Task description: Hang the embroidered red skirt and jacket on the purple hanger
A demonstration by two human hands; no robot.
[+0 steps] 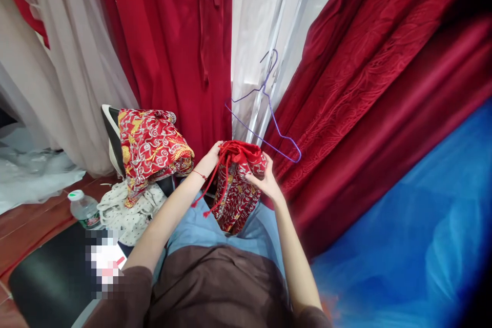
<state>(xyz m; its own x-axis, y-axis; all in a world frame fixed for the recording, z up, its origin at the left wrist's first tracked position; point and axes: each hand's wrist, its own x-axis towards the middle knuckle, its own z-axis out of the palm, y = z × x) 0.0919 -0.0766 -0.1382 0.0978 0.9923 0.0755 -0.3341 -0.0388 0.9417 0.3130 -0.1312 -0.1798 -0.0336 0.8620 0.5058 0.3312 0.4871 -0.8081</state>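
A red drawstring bag (236, 192) with gold and silver embroidery rests upright on my lap. My left hand (212, 156) pinches the gathered top of the bag on its left side. My right hand (263, 178) grips the bag's upper right edge with curled fingers. Red cords (209, 196) with small tassels hang down from the bag's mouth over my blue-clad legs. A thin red string circles my left wrist.
A folded red embroidered garment (151, 146) lies on a chair to the left, over white dotted cloth (128, 210). A plastic water bottle (84, 210) stands lower left. A purple wire hanger (269, 113) hangs ahead among red and white garments. Blue fabric (423, 225) fills the right.
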